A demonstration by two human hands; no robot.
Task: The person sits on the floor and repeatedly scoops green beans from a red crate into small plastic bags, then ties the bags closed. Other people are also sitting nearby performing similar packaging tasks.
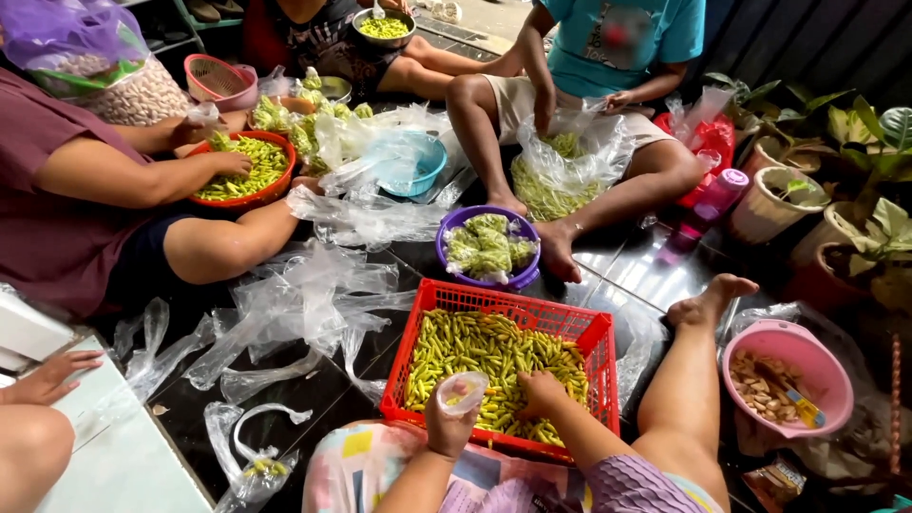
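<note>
A red plastic basket (590,333) full of small green-yellow chillies (475,351) sits on the dark floor in front of me. My left hand (448,420) holds a small clear plastic bag (463,390) open at the basket's near edge. My right hand (540,393) rests on the chillies in the basket, its fingers closed among them. My right leg and bare foot (708,302) stretch out past the basket's right side.
A purple bowl (521,275) of filled bags stands behind the basket. A pink bowl (796,344) sits at right, potted plants (855,180) beyond. Loose clear bags (304,294) lie at left. Other people sit around with a red bowl (275,185) and a blue bowl (429,171).
</note>
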